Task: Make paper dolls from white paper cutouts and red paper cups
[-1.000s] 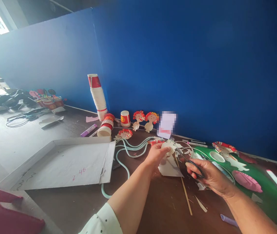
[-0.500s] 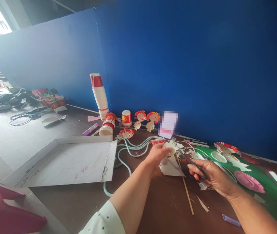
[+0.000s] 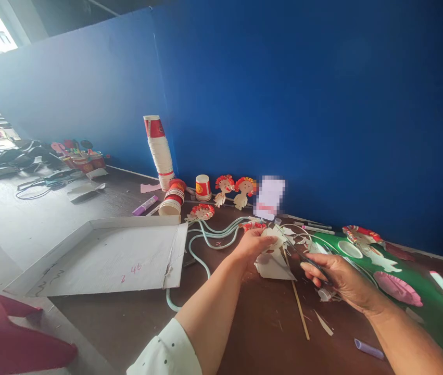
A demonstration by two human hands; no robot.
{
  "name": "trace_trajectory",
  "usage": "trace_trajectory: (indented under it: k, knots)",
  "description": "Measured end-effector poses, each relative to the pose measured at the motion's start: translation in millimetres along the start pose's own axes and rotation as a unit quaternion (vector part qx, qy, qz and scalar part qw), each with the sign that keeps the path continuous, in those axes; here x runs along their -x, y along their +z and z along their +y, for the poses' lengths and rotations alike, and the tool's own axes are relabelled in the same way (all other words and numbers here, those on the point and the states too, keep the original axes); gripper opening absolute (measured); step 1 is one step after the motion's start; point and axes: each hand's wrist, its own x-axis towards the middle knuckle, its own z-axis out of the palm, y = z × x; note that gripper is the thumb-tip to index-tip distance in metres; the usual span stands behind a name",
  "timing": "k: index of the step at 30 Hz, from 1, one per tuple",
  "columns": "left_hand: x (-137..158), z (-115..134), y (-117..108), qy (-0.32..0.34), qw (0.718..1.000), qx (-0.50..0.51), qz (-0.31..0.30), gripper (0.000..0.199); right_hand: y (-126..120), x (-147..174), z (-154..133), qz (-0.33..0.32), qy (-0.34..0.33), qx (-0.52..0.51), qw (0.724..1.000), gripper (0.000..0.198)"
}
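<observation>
Between the thumb and fingers of my left hand (image 3: 254, 247) is a small cream paper piece (image 3: 271, 238). My right hand (image 3: 332, 276) is closed around the dark handles of a pair of scissors (image 3: 303, 256), whose blades point up and left to the paper's right edge. Whether the blades touch the paper is hard to make out. Below my left hand lies a larger white paper sheet (image 3: 275, 267), and a thin wooden stick (image 3: 300, 308) runs out from under it. White paper scraps (image 3: 288, 240) lie behind the blades.
A shallow white cardboard box (image 3: 108, 260) stands left, with pale blue cables (image 3: 205, 260) beside it. Paper cups are stacked in a tall column (image 3: 162, 156) by the blue partition (image 3: 283, 104). Two paper figures (image 3: 240, 192) lean there. A green mat (image 3: 393, 276) lies right, carrying a pink paper plate (image 3: 397, 289).
The scissors and both hands have barely shifted; my right fingers sit slightly differently on the handles. The whole view has moved a little.
</observation>
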Motion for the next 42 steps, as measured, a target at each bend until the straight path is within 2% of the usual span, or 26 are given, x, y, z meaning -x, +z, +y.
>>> trace_trajectory:
  k: [13,18,42]
  knots:
    - [2.6,5.8,2.8,-0.009,1.000,0.001,0.006,0.029,2.4,2.1,-7.3,0.029,0.034,-0.002,0.999,0.053]
    - [1.7,4.9,2.3,-0.013,1.000,-0.004,0.013,0.029,2.1,3.1,-9.1,0.028,0.027,0.009,0.999,0.047]
    - [3.2,0.8,0.8,-0.018,0.999,-0.028,-0.009,0.031,0.2,1.8,-2.9,0.034,0.008,0.040,0.999,0.048]
